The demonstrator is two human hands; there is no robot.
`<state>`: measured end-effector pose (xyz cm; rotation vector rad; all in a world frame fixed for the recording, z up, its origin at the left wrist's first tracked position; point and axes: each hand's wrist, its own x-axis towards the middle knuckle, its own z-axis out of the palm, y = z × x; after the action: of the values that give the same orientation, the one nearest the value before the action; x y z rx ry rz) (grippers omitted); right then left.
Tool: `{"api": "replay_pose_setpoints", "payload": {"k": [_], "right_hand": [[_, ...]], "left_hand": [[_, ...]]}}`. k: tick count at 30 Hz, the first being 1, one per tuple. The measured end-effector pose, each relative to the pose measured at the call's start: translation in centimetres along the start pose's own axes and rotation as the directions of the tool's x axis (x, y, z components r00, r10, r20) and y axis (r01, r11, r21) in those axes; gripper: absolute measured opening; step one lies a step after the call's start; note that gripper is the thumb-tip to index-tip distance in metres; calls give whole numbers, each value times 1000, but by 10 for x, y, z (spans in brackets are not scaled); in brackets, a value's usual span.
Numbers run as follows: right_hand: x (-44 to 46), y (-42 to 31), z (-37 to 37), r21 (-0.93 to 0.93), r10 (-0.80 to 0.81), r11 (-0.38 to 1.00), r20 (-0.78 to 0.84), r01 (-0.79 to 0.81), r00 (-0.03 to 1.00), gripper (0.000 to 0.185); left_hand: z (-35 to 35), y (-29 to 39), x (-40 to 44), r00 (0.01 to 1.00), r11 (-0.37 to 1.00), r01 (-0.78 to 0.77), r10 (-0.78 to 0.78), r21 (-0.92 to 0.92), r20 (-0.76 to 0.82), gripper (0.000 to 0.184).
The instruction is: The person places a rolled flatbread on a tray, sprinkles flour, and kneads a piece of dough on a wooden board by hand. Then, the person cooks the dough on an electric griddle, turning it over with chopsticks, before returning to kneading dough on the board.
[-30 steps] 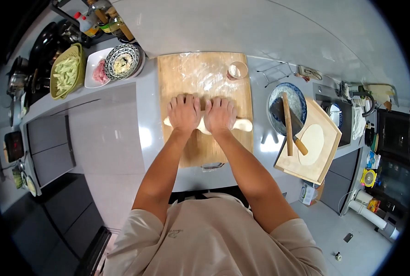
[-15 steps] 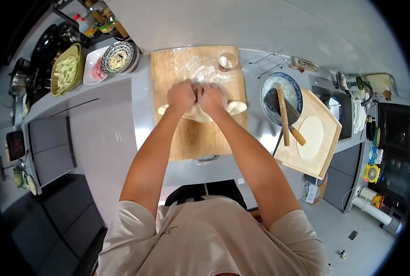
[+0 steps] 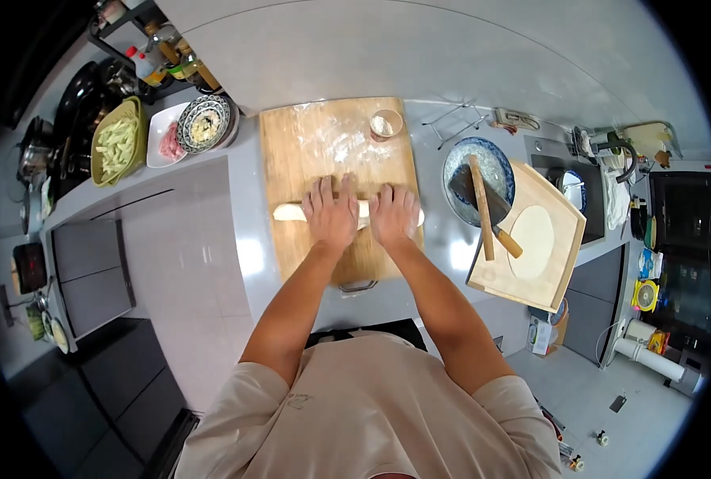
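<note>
Though apart, hands (image 3: 332, 217) (image 3: 394, 215) on dough (image 3: 290, 212).

A pale, smooth-grained wooden board (image 3: 294, 144) carries a matt dusting of white flour (image 3: 335, 137). Beyond it stands a glossy blue-and-white bowl (image 3: 505, 168), near a dull, light wooden tray (image 3: 499, 278).

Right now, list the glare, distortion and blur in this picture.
Head view: white glare on the counter either side of the cutting board; head view: strong wide-angle bending, corners black; head view: left hand and right hand readable, fine detail soft.
</note>
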<state>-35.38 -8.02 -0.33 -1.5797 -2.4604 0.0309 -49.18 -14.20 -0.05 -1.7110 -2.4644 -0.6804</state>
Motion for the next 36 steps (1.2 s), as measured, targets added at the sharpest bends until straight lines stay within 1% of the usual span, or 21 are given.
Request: {"api": "replay_pose_setpoints", "payload": {"k": [1,4,5,8,9,10,13,14,16,17,19,21,22,23,25,26,27,28,29,32,36], "right_hand": [[14,-1,1,4,26,1000,30,-26,999,34],[44,-2,4,-5,40,999,60,-39,997,31],[51,-2,5,-11,58,998,91,-57,994,32],[71,-6,2,-26,107,994,159,-104,982,32],[76,-7,2,-28,120,993,167,-117,979,32],[79,-6,6,-30,132,991,173,-129,976,32],[84,0,16,64,39,997,52,-42,998,34],[85,2,16,88,23,996,67,-29,997,35],[78,11,20,164,-102,981,-11,102,995,35],[69,16,16,215,-140,968,26,131,990,35],[50,17,-6,313,-232,930,97,192,968,34],[28,13,-33,334,-217,925,72,181,974,32],[15,9,-41,348,-204,922,60,172,977,32],[4,4,-44,321,-178,937,96,139,979,32],[-19,-10,-31,290,-160,944,-14,157,987,27],[-31,-17,-22,274,-151,948,-68,165,986,25],[-41,-23,-17,196,-153,966,-87,168,984,27],[-51,-27,-13,172,-134,975,-55,141,990,28],[-59,-31,-8,147,-112,983,-20,114,994,30],[-56,-37,-1,82,-37,996,47,33,998,36],[-25,-37,-3,47,23,998,132,-30,991,35]], "left_hand": [[5,-1,13,1000,1000,-10,10,11,-8,47],[15,-1,43,988,992,117,-111,-53,105,39],[18,-2,52,993,994,103,-100,-36,68,30],[23,-4,77,973,986,158,-146,-54,180,26],[20,-2,87,964,984,177,-167,-31,207,29],[24,-3,93,966,986,163,-155,-25,205,30],[31,-9,109,976,993,114,-112,-2,186,36],[38,-12,107,986,996,80,-84,34,147,36],[30,-12,99,966,997,75,-68,-17,251,38],[24,-12,90,947,995,93,-80,-28,311,38],[3,-9,69,898,989,142,-108,-49,426,40],[-32,-6,59,711,929,359,-211,-88,671,41],[-49,-6,52,587,885,459,-233,-81,776,42],[-57,-5,41,636,930,366,-218,-40,740,40],[-56,-4,13,724,982,181,-173,58,668,37],[-52,-6,-6,864,990,137,-125,10,487,35],[-41,-11,-29,958,996,84,-74,-26,279,33],[-29,-15,-47,998,998,26,-23,-49,57,31],[-19,-18,-57,1000,999,16,-17,-50,-14,29],[-15,-13,-49,995,996,81,-84,-49,-55,28],[-12,-15,-22,997,997,74,-74,-21,12,24]]}}
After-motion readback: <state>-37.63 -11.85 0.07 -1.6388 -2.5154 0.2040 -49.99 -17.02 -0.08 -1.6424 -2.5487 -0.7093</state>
